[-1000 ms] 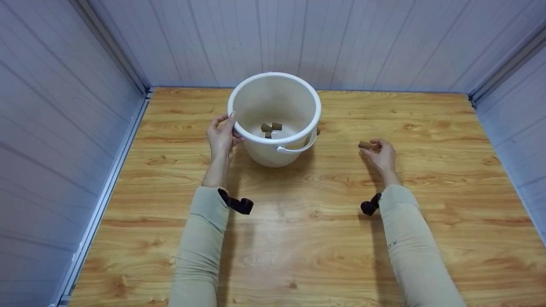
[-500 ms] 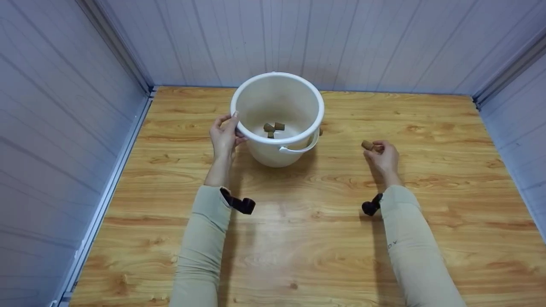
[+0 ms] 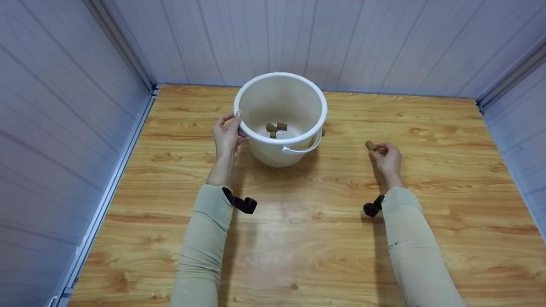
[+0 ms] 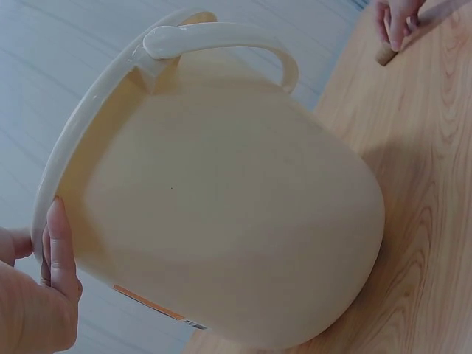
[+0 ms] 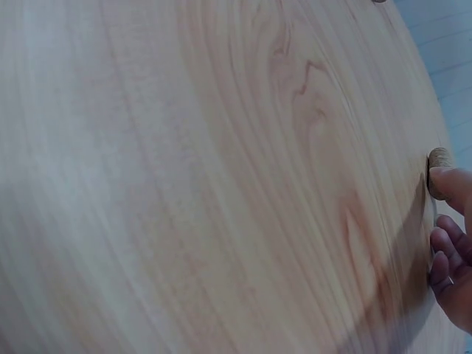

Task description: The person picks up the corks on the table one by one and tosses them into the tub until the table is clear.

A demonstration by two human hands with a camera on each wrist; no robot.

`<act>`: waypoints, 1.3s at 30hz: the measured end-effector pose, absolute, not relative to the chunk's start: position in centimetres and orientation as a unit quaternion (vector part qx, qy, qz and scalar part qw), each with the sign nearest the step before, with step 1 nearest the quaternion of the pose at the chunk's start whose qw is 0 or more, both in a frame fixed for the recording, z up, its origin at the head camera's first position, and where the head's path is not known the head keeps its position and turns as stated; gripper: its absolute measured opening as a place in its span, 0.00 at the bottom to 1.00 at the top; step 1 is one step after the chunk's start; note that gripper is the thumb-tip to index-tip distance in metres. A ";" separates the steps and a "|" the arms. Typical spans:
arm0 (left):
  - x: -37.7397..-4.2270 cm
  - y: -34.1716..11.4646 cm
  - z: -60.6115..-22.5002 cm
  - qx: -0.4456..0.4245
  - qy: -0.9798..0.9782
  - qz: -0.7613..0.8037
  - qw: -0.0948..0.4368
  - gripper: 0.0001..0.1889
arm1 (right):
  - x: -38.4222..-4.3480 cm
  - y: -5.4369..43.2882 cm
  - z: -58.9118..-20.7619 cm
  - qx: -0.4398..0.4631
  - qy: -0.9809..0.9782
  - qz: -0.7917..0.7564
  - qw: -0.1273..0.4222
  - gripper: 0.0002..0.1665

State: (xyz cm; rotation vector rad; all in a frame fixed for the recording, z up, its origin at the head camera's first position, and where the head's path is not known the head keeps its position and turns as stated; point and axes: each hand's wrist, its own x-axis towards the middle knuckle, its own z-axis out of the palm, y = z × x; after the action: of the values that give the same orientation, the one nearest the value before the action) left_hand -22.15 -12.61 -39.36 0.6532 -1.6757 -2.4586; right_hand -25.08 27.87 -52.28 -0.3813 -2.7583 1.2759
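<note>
A white bucket (image 3: 280, 153) stands on the wood-grain surface, its handle hanging at the front right. My left hand (image 3: 226, 134) grips its rim at the left, thumb at the lip and fingers against the outer wall, as the left wrist view also shows. Inside lie three small brown cork stoppers (image 3: 282, 126). To the right, my right hand (image 3: 387, 160) pinches another cork stopper (image 3: 370, 145) between thumb and fingers, low over the surface. In the right wrist view the thumb lies along this cork (image 5: 440, 158), and the other fingers are curled below it.
A small brown piece (image 3: 323, 133) peeks out behind the bucket's right side, mostly hidden. Pale panelled walls (image 3: 294, 38) border the wood-grain surface (image 3: 290, 238) at the back and both sides. A black wrist mount (image 3: 245, 205) juts from the left sleeve, another from the right.
The cork in my right hand has turned from lying sideways to a steeper angle. My left hand keeps its hold on the bucket rim; the whole view has shifted slightly.
</note>
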 end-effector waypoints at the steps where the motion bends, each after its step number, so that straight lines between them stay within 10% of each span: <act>1: -22.3 -12.6 -39.6 0.213 -0.547 -0.808 0.049 0.14 | -25.1 27.9 -52.3 -0.126 -0.901 0.413 0.044 0.18; 39: -22.6 -12.6 -40.4 0.194 -0.527 -0.824 0.073 0.14 | -24.5 27.5 -52.0 -0.097 -0.903 0.409 0.085 0.14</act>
State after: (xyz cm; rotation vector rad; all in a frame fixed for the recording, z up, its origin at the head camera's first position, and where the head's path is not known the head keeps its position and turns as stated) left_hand -22.64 -12.57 -40.44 0.5839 -1.5826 -2.4762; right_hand -24.50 27.49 -51.98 -0.2896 -2.6929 1.2204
